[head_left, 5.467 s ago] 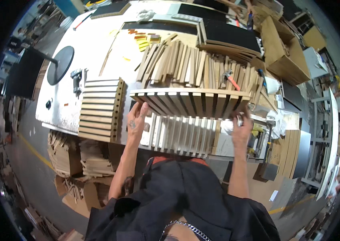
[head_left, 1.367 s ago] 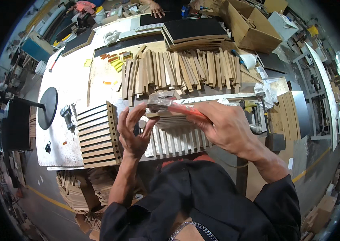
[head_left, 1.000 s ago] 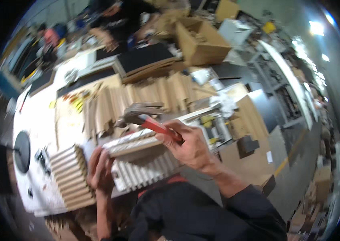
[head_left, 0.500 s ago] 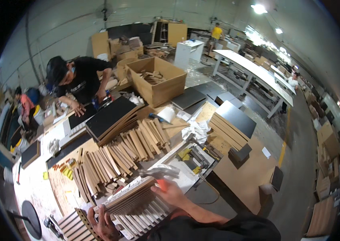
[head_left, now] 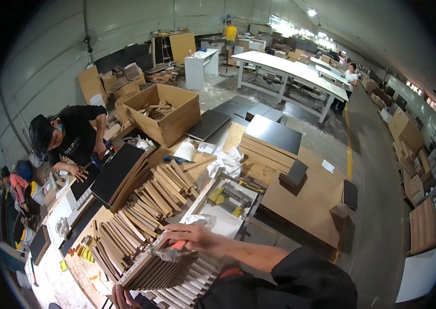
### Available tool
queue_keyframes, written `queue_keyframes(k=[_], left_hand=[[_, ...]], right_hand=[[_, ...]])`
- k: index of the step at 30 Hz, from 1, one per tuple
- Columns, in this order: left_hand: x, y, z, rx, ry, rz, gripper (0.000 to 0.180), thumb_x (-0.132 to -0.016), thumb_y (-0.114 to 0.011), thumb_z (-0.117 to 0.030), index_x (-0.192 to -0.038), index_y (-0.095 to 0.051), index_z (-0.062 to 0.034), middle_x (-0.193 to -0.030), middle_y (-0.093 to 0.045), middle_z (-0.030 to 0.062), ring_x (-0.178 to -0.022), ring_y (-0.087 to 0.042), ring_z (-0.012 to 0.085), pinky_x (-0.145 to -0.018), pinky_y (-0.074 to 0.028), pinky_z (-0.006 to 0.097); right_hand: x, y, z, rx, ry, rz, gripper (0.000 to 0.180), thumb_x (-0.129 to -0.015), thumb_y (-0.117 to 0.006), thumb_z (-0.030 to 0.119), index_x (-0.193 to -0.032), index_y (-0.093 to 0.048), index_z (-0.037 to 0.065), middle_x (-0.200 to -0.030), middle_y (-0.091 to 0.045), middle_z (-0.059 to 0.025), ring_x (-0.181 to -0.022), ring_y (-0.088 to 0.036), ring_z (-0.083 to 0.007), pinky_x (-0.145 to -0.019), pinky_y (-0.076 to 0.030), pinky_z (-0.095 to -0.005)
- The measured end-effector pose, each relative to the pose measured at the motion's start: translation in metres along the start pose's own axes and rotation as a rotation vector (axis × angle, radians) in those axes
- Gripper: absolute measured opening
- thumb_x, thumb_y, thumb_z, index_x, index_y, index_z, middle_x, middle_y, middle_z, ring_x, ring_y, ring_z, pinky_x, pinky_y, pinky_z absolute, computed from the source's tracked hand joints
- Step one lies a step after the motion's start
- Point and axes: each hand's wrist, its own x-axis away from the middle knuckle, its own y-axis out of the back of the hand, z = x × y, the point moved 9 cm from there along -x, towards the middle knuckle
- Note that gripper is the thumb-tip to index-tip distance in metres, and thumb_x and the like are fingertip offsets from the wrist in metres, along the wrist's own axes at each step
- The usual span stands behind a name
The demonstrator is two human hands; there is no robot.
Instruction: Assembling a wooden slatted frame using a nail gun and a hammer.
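Observation:
At the bottom middle, a slatted wooden rack [head_left: 152, 273] with parallel dark grooves stands tilted up. The fingers of my left hand [head_left: 125, 297] are closed round its lower left corner. My right hand [head_left: 193, 236] rests over its upper right end, with a hammer [head_left: 169, 253] in the grip. An orange part of the hammer's handle shows under the fingers; its metal head, blurred, hangs across the rack's face. White slats [head_left: 197, 280] in a row lie beside the rack, close to my body.
Wood strips [head_left: 140, 206] lie in a long pile just beyond the rack. A co-worker [head_left: 76, 136] bends over black panels [head_left: 120, 172] at the left. Farther off are a big carton [head_left: 176, 118] of scraps and stacked boards [head_left: 272, 139]. A clamp-like metal fixture [head_left: 228, 198] sits right of the strips.
My right hand has moved left and lowered the hammer from above the rack onto its face. The rack is tilted more steeply. The whole view has turned to the right.

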Motion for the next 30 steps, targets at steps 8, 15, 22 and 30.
queue_keyframes(k=[8,15,22,30], left_hand=[[0.054,-0.047,0.04,0.477,0.611,0.038,0.039,-0.108,-0.044,-0.023,-0.132,-0.057,0.0044,-0.123,-0.063,0.0176,-0.112,-0.058,0.0254,-0.103,-0.042,0.034],[0.057,-0.08,0.039,0.16,0.539,-0.033,0.031,-0.101,-0.06,-0.012,-0.132,-0.062,-0.0059,-0.096,-0.073,0.0117,-0.088,-0.067,0.0135,-0.082,-0.052,0.028],[0.068,-0.083,0.036,0.138,0.941,-0.031,0.043,-0.099,-0.063,-0.036,-0.131,-0.064,-0.0061,-0.077,-0.067,0.0201,-0.066,-0.054,0.0147,-0.064,-0.048,0.034],[0.165,-0.105,0.101,0.122,1.12,0.062,0.042,-0.099,-0.058,-0.039,-0.118,-0.066,-0.0029,-0.089,-0.069,0.0223,-0.088,-0.066,0.0364,-0.081,-0.05,0.041]], right_hand=[[0.099,-0.053,-0.101,-0.76,-0.494,-0.271,0.038,-0.09,-0.062,0.002,-0.128,-0.06,-0.002,-0.134,-0.062,-0.0122,-0.122,-0.059,-0.0237,-0.1,-0.051,-0.0362],[0.085,-0.045,-0.094,-0.433,-1.125,-0.282,0.013,-0.095,-0.051,0.005,-0.094,-0.064,0.004,-0.086,-0.056,0.0059,-0.076,-0.05,-0.0053,-0.065,-0.041,-0.0253],[0.06,-0.074,-0.109,-0.536,-1.228,-0.096,0.04,-0.099,-0.067,0.024,-0.131,-0.062,0.0,-0.073,-0.051,0.0057,-0.06,-0.043,-0.0046,-0.052,-0.037,-0.0234],[0.143,-0.173,-0.147,-0.577,-1.454,0.219,0.051,-0.095,-0.069,0.017,-0.142,-0.054,0.003,-0.072,-0.048,0.0037,-0.058,-0.043,-0.0072,-0.049,-0.04,-0.0267]])
